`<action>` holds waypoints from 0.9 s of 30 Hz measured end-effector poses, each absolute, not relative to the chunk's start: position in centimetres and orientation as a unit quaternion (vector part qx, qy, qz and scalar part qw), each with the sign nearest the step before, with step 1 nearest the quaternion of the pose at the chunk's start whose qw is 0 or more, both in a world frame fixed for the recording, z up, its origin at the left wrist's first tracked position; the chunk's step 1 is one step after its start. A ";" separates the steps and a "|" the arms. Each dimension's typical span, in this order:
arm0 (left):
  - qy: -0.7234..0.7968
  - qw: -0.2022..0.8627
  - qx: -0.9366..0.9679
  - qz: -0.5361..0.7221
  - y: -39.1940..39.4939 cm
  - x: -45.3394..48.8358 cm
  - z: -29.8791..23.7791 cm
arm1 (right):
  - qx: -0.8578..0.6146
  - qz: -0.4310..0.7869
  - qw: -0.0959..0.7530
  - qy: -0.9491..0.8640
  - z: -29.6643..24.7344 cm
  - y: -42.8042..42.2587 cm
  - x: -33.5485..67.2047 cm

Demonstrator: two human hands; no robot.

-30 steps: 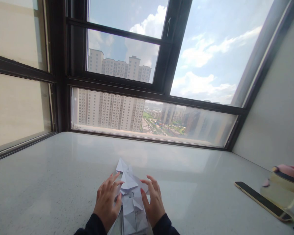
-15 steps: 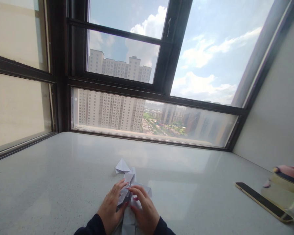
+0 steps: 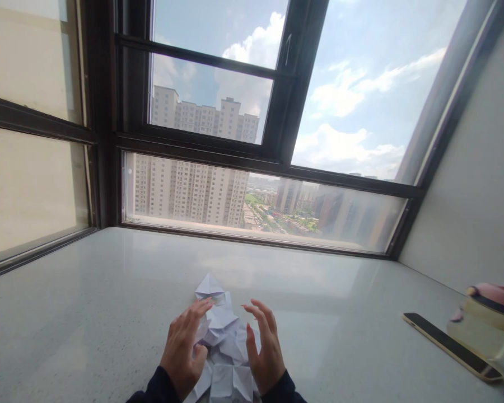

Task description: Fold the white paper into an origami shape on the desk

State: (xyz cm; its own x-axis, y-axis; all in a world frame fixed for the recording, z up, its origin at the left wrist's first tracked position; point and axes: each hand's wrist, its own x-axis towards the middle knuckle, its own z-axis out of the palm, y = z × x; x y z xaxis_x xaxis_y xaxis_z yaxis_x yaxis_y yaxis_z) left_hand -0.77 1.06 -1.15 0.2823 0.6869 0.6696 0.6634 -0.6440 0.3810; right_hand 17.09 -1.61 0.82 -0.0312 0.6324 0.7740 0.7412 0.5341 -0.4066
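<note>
Glossy speckled ledge (image 3: 340,330), angular creased white paper pieces (image 3: 222,318), overlapping, hands (image 3: 181,342) apart, loosely curved, either side.

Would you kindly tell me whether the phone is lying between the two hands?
No, the phone lies beside the bottle, well to the right of the right hand.

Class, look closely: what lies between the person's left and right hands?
In the head view, folded white papers lie between the left hand and the right hand.
</note>
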 end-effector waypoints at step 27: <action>0.364 0.135 0.787 0.480 0.8 0.1 -0.5 | -0.399 0.059 0.460 -0.791 0.6 -2.1 15.6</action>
State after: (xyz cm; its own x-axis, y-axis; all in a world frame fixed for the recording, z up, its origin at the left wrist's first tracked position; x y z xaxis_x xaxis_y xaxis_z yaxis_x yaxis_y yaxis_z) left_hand 0.07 0.81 -0.50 0.2739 0.7021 0.6573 0.4429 -0.6987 0.5618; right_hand 15.58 -2.11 0.63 -0.2585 0.6859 0.6802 0.5779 0.6740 -0.4601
